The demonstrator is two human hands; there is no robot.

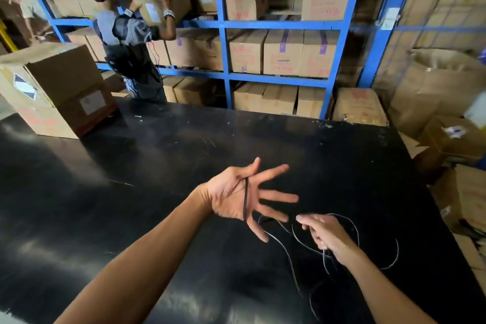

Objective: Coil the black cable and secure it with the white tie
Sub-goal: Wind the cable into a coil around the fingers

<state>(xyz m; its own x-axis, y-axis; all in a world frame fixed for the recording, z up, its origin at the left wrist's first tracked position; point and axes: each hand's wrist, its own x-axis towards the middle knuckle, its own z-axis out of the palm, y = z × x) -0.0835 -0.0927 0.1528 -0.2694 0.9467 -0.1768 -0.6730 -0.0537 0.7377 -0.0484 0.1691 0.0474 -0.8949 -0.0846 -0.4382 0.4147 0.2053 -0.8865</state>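
Note:
My left hand (242,196) is spread wide, palm up, above the black table (157,166). A strand of the black cable (246,198) runs across the palm from between thumb and forefinger down past the heel of the hand. The rest of the cable lies in loose loops on the table under and around my right hand (324,237), hard to follow against the dark surface. My right hand pinches the cable with its fingers curled. No white tie is visible.
A large cardboard box (52,89) stands on the table's far left. Behind the table, blue shelving (226,26) holds many boxes, and a person (126,39) lifts one there. More cartons (452,144) are piled to the right of the table.

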